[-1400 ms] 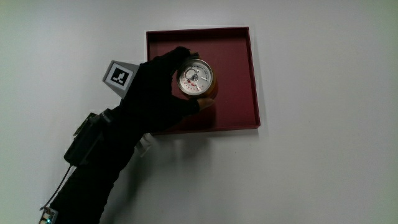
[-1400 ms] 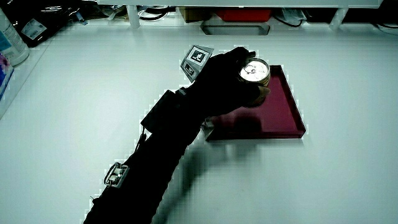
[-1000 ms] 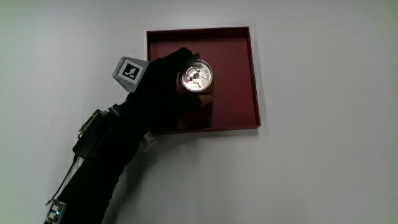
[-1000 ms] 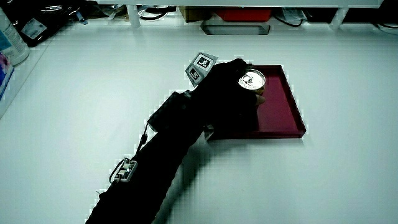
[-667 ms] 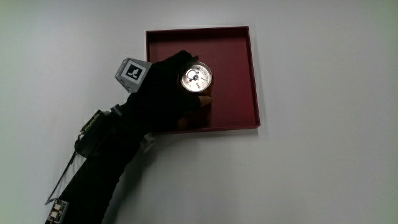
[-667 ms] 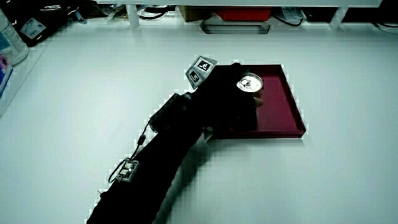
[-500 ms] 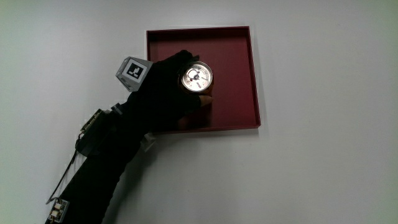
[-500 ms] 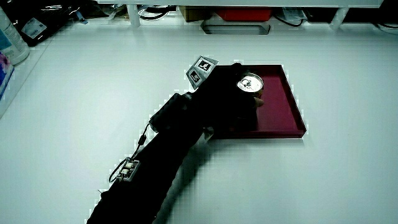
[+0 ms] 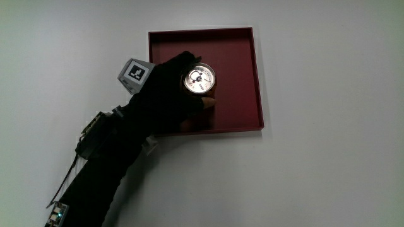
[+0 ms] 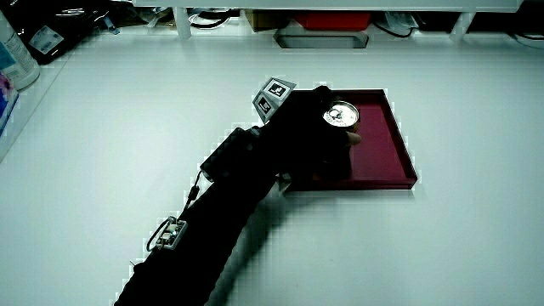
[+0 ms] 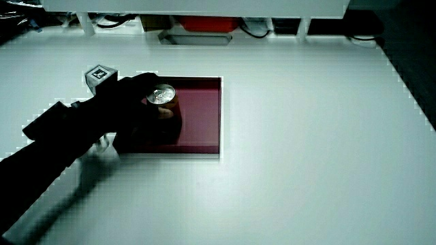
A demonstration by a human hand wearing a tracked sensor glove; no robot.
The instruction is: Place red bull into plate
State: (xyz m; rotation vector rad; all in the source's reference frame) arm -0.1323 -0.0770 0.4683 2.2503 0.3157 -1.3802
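The Red Bull can (image 9: 199,79) stands upright in the square dark red plate (image 9: 240,57), its silver lid facing up. The gloved hand (image 9: 173,91) is wrapped around the can's side, fingers curled on it, with the patterned cube (image 9: 136,75) on its back. In both side views the can (image 10: 340,116) (image 11: 162,95) sits low inside the plate (image 10: 387,144) (image 11: 204,112), with the hand (image 10: 310,127) (image 11: 133,102) still closed around it. The can's base is hidden by the fingers. The forearm reaches over the plate's edge nearest the person.
A low partition with cables and boxes (image 10: 323,25) runs along the table's edge farthest from the person. A bottle and dark items (image 10: 17,51) lie at a corner of the table in a side view.
The hand has carried the can lower into the plate and a little farther from the person; over the last half second nothing has visibly moved.
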